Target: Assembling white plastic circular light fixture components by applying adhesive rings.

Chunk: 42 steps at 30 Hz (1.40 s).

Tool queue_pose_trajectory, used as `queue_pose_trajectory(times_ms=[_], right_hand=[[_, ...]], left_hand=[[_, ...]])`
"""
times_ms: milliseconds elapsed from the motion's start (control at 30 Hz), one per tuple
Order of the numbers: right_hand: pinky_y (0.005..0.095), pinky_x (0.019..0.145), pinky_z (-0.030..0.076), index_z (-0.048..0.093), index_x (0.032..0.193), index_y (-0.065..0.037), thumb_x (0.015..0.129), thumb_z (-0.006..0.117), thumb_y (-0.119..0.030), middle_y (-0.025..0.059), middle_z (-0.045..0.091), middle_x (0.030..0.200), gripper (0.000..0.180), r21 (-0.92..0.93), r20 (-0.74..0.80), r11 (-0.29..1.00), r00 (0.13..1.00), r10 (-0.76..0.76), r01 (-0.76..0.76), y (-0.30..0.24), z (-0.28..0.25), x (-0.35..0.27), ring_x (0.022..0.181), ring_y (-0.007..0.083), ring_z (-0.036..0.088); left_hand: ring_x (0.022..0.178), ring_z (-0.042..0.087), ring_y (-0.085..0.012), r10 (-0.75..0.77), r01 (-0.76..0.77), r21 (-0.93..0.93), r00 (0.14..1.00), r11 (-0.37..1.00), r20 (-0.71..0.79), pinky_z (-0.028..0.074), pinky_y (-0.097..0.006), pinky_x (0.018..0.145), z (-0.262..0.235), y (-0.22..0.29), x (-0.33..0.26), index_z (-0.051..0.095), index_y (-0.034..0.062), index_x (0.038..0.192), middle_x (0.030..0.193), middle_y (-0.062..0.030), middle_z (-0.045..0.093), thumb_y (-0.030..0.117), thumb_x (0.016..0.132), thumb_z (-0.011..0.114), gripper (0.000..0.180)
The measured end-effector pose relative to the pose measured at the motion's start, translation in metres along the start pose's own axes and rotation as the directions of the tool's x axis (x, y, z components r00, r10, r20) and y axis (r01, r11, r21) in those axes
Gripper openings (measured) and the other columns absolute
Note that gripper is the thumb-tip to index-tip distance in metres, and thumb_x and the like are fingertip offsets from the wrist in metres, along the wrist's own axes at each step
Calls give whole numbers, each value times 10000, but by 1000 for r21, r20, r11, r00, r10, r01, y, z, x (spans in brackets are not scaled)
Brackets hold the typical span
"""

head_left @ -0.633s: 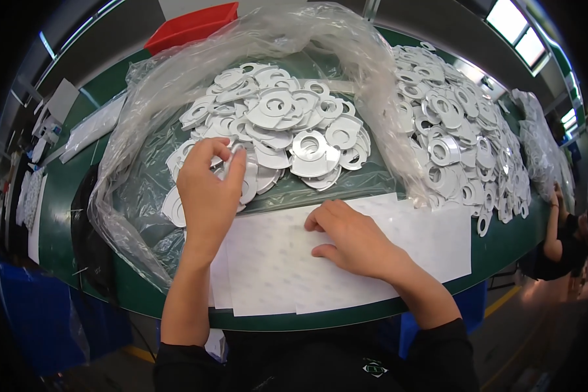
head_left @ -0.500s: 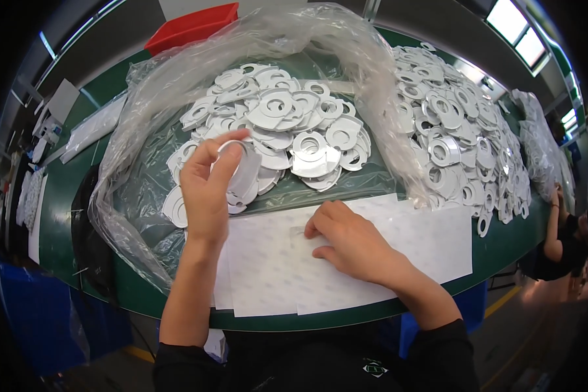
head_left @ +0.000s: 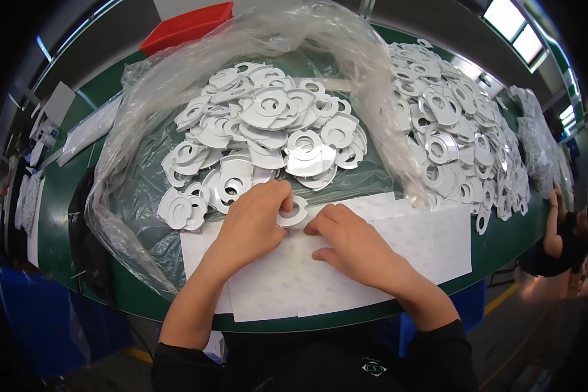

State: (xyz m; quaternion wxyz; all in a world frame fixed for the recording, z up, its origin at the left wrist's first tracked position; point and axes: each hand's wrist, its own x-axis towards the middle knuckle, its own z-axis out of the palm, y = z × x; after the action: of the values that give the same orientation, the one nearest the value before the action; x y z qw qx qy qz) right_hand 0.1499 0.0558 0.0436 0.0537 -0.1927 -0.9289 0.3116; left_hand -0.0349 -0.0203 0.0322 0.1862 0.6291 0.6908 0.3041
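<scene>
My left hand (head_left: 258, 219) is closed on a flat white plastic ring part (head_left: 294, 212), its fingers and thumb at the part's left side. That part is held over the white sheets (head_left: 372, 245) at the table's front. Just right of it is my right hand (head_left: 356, 245), fingers half curled and the thumb apart from them. I see nothing in its grip, though the fingertips are partly turned away. Beyond both hands, a heap of similar white ring parts (head_left: 271, 108) lies on a clear plastic bag (head_left: 144, 196).
A second, larger heap of white ring parts (head_left: 457, 124) covers the table's right side. The bag's crumpled edge stands between the heaps. A red bin (head_left: 186, 29) is at the back, a black bundle (head_left: 88, 242) at the left. Another person's arm (head_left: 553, 228) shows at far right.
My left hand has come down and right from the heap, bringing a ring part beside my right hand. The right hand has stayed nearly still. The view has shifted slightly.
</scene>
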Motion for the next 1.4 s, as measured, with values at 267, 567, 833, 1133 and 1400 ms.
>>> queue_pose_trajectory(times_ms=[267,567,833,1133,1400], right_hand=[[367,811,454,582,968,-36,656,742,-40,102,561,927,351,34,28,999,1000,9,-10,5,-2,5,944,293,533],[350,737,467,591,777,-41,707,702,-86,67,546,854,139,-36,26,993,993,-112,113,-1,-2,-5,866,259,525],[357,692,445,540,765,-51,710,699,-77,78,507,787,170,125,-65,936,944,-322,328,1,-27,-4,806,262,513],[344,749,457,616,847,-47,711,751,-137,79,548,871,212,32,-145,994,984,-101,107,14,-2,2,878,267,532],[368,762,429,598,857,-43,683,759,-143,89,552,878,257,-87,-131,996,990,-42,31,7,8,6,899,271,527]], left_hand=[[717,517,-246,-65,71,-99,996,993,66,415,-335,640,0,3,2,467,39,771,750,-76,533,70,613,768,341],[734,516,-258,-73,77,-66,995,995,72,417,-339,654,0,4,3,462,38,781,773,-85,527,74,614,773,354],[806,540,-304,-100,106,-48,989,993,108,423,-384,685,-1,4,3,462,50,796,801,-93,547,97,639,772,351],[711,513,-236,-65,70,-73,995,995,69,420,-324,649,1,0,4,469,36,767,754,-75,531,59,609,775,346],[718,522,-239,-77,82,-97,995,992,56,422,-324,646,2,0,4,470,32,768,753,-77,534,57,600,776,350]])
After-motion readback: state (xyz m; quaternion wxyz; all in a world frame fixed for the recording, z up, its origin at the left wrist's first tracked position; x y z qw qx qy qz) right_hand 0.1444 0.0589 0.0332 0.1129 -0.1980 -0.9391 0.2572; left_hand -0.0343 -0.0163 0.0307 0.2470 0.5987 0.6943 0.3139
